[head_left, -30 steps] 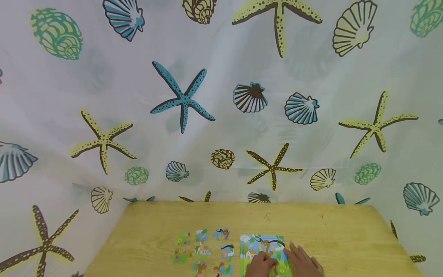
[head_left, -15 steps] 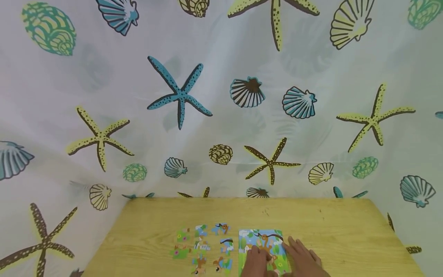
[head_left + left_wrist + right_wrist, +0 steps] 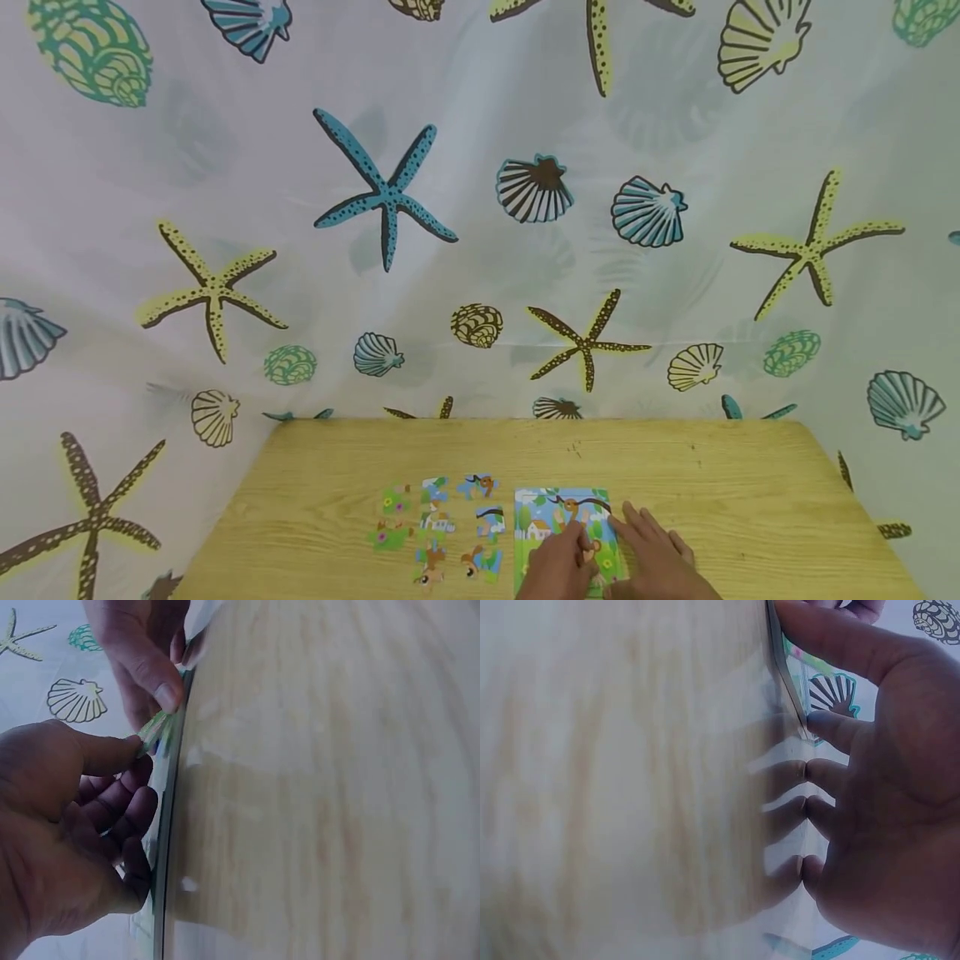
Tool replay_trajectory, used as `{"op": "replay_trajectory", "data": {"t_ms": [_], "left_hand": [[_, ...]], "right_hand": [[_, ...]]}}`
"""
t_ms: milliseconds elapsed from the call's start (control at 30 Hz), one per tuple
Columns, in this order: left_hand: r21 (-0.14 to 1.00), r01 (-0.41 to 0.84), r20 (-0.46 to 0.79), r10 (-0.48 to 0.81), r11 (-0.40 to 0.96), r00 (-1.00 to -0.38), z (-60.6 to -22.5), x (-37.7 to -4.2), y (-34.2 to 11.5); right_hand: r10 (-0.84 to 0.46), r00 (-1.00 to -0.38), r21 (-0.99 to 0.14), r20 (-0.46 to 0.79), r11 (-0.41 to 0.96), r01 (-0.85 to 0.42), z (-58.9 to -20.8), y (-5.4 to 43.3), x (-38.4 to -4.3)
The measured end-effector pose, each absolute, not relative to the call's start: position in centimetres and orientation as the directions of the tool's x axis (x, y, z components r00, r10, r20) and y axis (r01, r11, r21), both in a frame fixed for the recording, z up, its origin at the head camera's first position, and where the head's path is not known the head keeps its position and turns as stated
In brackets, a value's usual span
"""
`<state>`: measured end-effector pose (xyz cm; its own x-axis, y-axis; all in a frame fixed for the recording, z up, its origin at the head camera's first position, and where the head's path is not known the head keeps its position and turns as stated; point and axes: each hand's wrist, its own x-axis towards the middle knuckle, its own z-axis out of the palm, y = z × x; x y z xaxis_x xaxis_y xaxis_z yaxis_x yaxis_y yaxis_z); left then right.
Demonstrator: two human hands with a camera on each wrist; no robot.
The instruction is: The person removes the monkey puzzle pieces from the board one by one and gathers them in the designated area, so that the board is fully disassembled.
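A square picture puzzle board (image 3: 531, 508), showing a house, trees and a brown animal on a branch, lies on the table. My left hand (image 3: 557, 567) is over its lower middle. In the left wrist view, the left thumb and a finger pinch a small green puzzle piece (image 3: 154, 731) tilted above the board; its picture is mostly hidden. My right hand (image 3: 658, 554) lies along the board's right side. In the right wrist view, its fingertips (image 3: 817, 769) touch the table and its thumb is at the board's edge. The board's bottom is partly hidden by the hands.
Several loose puzzle pieces lie left of the board, among them a house piece (image 3: 437, 522), a green flower piece (image 3: 392, 537) and an animal-face piece (image 3: 480, 567). The wooden table (image 3: 315, 467) ends at a shell-printed curtain (image 3: 450, 275) behind and at both sides.
The left hand has shifted slightly over the board's lower part. The right hand's thumb has come in toward the board's lower right corner. The head view has tilted down a little.
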<state>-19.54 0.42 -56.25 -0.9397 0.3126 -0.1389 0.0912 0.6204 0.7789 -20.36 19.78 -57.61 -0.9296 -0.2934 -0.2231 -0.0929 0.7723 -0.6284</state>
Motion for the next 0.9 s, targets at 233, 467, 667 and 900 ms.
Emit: {"op": "replay_trajectory", "data": {"t_ms": [233, 467, 667, 900], "left_hand": [[0.866, 0.064, -0.118, 0.329, 0.495, -0.937, -55.6, -19.6, -2.5], [0.863, 0.022, -0.089, 0.194, 0.504, -0.977, -54.5, -19.2, -8.2], [0.833, -0.033, -0.08, 0.06, 0.552, -0.995, -53.8, -18.8, -13.5], [0.776, -0.199, -0.153, -0.128, 0.598, -0.98, -54.8, -18.6, -19.8]], "right_hand": [[-0.281, -0.933, -0.621, -0.225, 0.779, -0.085, -57.1, 19.5, -20.2], [-0.322, -0.921, -0.664, -0.218, 0.741, -0.102, -56.7, 19.5, -20.2], [-0.317, -0.925, -0.652, -0.208, 0.75, -0.11, -56.6, 19.7, -20.0], [-0.309, -0.923, -0.647, -0.229, 0.757, -0.093, -56.9, 19.4, -20.0]]}}
